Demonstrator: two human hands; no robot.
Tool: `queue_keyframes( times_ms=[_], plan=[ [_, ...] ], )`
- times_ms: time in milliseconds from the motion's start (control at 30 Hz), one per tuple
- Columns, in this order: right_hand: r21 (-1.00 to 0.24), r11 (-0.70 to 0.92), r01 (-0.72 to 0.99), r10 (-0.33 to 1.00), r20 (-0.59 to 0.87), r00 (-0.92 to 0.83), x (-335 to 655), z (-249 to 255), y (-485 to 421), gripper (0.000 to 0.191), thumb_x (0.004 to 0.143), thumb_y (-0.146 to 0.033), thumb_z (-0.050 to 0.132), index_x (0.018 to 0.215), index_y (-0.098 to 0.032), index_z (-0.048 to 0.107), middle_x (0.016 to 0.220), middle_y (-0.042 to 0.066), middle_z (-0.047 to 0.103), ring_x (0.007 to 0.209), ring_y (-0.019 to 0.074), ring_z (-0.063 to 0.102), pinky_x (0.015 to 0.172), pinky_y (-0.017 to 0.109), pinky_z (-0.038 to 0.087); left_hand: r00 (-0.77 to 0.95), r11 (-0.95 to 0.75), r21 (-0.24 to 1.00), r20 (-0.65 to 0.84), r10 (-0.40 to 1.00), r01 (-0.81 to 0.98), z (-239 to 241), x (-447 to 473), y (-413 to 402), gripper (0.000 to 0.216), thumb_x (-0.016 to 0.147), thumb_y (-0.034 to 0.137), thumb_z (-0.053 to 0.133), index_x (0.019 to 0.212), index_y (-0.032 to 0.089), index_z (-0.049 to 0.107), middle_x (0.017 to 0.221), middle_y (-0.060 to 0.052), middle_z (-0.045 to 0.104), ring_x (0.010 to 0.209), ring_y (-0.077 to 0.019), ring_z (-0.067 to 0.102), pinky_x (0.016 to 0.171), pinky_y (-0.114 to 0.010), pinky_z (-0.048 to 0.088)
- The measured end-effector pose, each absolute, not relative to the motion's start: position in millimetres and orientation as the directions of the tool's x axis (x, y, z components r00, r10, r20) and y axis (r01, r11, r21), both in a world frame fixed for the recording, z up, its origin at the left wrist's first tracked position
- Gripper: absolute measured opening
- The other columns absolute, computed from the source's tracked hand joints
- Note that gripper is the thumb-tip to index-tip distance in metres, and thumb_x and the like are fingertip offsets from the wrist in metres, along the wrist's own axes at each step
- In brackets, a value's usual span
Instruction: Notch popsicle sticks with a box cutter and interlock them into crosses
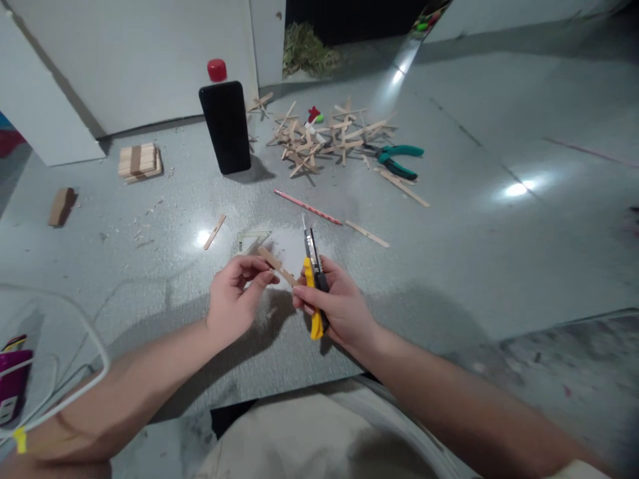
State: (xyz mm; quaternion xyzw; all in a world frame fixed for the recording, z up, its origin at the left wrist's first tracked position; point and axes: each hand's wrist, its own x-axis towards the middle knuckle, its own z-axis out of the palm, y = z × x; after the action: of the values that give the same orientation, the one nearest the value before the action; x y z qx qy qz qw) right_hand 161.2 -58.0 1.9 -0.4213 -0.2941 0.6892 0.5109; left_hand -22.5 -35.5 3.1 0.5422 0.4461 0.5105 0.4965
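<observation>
Hands meet low in the centre of the frame, above a grey floor (474,253). Our left hand (234,296) pinches one end of a flat wooden stick (277,266) between thumb and fingertips, and the stick's far end reaches across to touch the fingertips of our right hand (334,306). That hand is clamped around a yellow utility knife (313,286) with its blade out and pointing away from us, just beside the stick but not visibly cutting into it. At the upper centre lies a heap of joined sticks (319,140), many crossed over one another, with green-handled pliers (397,159) touching its right edge. At the upper left sits a neat stack of sticks (138,161). From this we judge the work well under way: a good many pieces look made, a supply of whole sticks remains, and the one we hold shows no cut that we can make out. A pencil (307,206), a clear set square (252,238) and two loose sticks lie just above our hands, and wood shavings are scattered to the left. A black bottle (225,126) with a red cap stands upright behind them.
</observation>
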Motion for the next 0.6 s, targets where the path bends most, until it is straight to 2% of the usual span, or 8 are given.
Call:
queue_keyframes(
  times_ms=[267,600],
  plan=[
    [-0.848,-0.315,-0.426,0.949,-0.294,-0.116,161.7,4.1,-56.9,0.04,0.073,-0.032,0.091,0.088,-0.023,0.055,0.069,-0.007,0.067,0.05,0.0066,0.054,0.047,0.02,0.041,0.071,0.04,0.992,-0.031,0.997,-0.118,9.9,-17.7,-33.1,0.025,0.087,0.037,0.086,0.089,0.022,0.067,0.078,-0.001,0.077,0.068,-0.0175,0.078,0.068,-0.03,0.063],
    [-0.826,-0.32,-0.463,0.944,-0.32,-0.082,161.1,4.0,-55.1,0.04,0.069,-0.03,0.094,0.087,-0.023,0.059,0.068,-0.006,0.068,0.049,0.006,0.054,0.046,0.018,0.039,0.139,0.031,0.995,-0.017,0.99,-0.094,11.8,-18.5,-33.7,0.019,0.091,0.035,0.08,0.091,0.023,0.064,0.078,-0.002,0.073,0.073,-0.0186,0.077,0.072,-0.033,0.063]
  ],
)
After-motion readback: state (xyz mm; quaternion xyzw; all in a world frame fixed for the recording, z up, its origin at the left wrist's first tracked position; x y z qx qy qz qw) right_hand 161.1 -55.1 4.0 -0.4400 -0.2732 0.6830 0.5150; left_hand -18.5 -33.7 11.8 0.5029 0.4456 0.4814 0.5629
